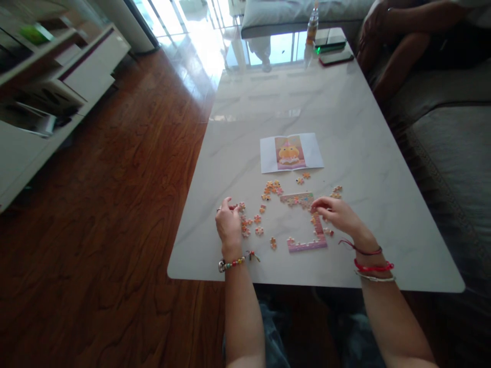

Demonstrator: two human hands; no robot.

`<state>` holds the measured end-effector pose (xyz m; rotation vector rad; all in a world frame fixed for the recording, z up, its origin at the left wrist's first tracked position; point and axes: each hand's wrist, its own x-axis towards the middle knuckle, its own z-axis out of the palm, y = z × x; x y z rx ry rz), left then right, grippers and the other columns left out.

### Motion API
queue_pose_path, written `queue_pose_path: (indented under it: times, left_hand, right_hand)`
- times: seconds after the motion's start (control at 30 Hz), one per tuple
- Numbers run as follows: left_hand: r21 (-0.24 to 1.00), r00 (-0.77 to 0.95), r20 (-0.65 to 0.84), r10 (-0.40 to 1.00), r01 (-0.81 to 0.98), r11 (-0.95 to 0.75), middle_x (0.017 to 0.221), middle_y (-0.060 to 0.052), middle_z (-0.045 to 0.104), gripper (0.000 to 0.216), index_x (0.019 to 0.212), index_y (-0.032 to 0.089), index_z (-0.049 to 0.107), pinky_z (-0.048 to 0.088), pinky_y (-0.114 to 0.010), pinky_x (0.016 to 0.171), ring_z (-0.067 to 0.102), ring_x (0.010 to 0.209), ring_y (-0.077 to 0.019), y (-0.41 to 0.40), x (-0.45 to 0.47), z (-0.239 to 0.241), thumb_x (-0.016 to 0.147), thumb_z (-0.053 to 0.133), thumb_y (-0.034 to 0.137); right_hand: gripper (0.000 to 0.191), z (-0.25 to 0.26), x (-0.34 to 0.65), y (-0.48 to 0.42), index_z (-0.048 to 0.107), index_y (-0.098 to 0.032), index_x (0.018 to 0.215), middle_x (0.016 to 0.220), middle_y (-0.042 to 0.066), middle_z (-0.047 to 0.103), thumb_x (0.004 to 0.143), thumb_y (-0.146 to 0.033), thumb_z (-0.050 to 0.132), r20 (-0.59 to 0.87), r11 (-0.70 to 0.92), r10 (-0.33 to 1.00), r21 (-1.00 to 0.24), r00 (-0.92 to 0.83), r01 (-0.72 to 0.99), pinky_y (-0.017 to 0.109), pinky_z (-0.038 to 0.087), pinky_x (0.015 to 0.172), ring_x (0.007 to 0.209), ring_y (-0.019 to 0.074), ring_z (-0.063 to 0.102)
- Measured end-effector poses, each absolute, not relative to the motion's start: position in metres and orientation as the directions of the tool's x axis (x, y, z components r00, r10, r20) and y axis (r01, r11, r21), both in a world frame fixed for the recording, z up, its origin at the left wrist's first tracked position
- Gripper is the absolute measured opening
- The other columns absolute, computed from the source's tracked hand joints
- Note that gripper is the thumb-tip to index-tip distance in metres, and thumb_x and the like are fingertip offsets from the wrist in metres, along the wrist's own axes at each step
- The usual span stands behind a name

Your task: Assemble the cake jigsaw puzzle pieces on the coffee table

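On the left, my left hand rests by a cluster of loose jigsaw pieces, its fingers curled in; what they hold, if anything, is hidden. My right hand has its fingertips pinched together at the upper right corner of a partly joined jigsaw border. Whether a piece sits between those fingers I cannot make out. The border has a top strip, a right side and a purple bottom strip. More orange pieces lie left of the top strip. A few pieces lie beyond my right hand.
A creased sheet with a printed picture lies behind the jigsaw on the white marbled table. At the far end stand a bottle and two phone-like devices. Another person's legs show on the sofa at right.
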<state>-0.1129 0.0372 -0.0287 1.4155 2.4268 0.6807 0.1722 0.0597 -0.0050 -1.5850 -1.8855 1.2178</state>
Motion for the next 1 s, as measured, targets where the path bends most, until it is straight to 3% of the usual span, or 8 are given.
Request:
queue_pose_path:
  times: [0.1,0.27,0.33,0.47,0.67,1.0]
  left_hand:
    - [0.500,-0.477,0.027,0.878,0.767,0.402,0.084,-0.006,0.059,0.032,0.106,0.019,0.053,0.043,-0.028,0.075,0.057,0.080,-0.0164,0.038,-0.111,-0.028,0.075,0.050,0.019]
    - [0.470,-0.482,0.026,0.876,0.779,0.415,0.096,-0.010,0.054,0.031,0.105,0.018,0.055,0.044,-0.028,0.072,0.056,0.081,-0.0174,0.039,-0.111,-0.017,0.075,0.048,0.018]
    - [0.473,-0.474,0.021,0.880,0.780,0.409,0.102,-0.011,0.051,0.032,0.106,0.016,0.055,0.044,-0.027,0.069,0.057,0.077,-0.0166,0.041,-0.114,-0.011,0.075,0.046,0.017]
    - [0.538,-0.461,0.074,0.884,0.765,0.354,0.097,-0.011,0.052,0.031,0.104,0.015,0.056,0.044,-0.029,0.070,0.056,0.074,-0.0166,0.058,-0.115,0.003,0.076,0.043,0.016]
    - [0.683,-0.291,0.105,0.951,0.716,0.144,0.085,-0.007,0.057,0.029,0.102,0.017,0.056,0.044,-0.028,0.068,0.054,0.065,-0.0135,0.081,-0.094,0.029,0.075,0.045,0.021]
    - [0.663,-0.175,0.091,0.980,0.745,0.071,0.089,-0.007,0.056,0.029,0.101,0.015,0.057,0.044,-0.027,0.070,0.054,0.067,-0.0112,0.065,-0.097,0.032,0.076,0.044,0.020]
  right_hand:
    - [0.021,-0.010,0.202,0.065,0.061,-0.017,0.080,0.077,0.003,0.065,0.072,-0.019,0.041,-0.227,-0.069,0.959,-0.769,-0.171,0.635,0.024,0.042,0.060,0.067,0.0141,0.057]
    - [0.019,-0.024,0.221,0.066,0.062,-0.019,0.068,0.072,0.004,0.062,0.066,-0.016,0.043,-0.119,0.001,0.989,-0.607,-0.093,0.795,0.027,0.042,0.067,0.069,0.0161,0.057]
    - [0.019,-0.028,0.219,0.070,0.063,-0.018,0.068,0.074,0.005,0.060,0.065,-0.018,0.044,-0.080,0.014,0.994,-0.564,-0.071,0.826,0.028,0.043,0.064,0.060,0.0154,0.055]
    - [0.020,-0.023,0.207,0.087,0.062,-0.021,0.068,0.072,0.005,0.060,0.069,-0.022,0.042,0.013,0.117,0.990,-0.615,-0.138,0.780,0.029,0.044,0.063,0.063,0.0174,0.058]
    - [0.018,0.009,0.183,0.104,0.060,-0.021,0.073,0.072,0.005,0.061,0.072,-0.025,0.042,0.107,0.210,0.977,-0.663,-0.186,0.719,0.029,0.045,0.064,0.065,0.0183,0.058]
    - [0.018,0.019,0.176,0.096,0.059,-0.018,0.075,0.073,0.004,0.059,0.073,-0.021,0.041,0.157,0.319,0.945,-0.624,-0.286,0.713,0.027,0.043,0.064,0.065,0.0154,0.056]
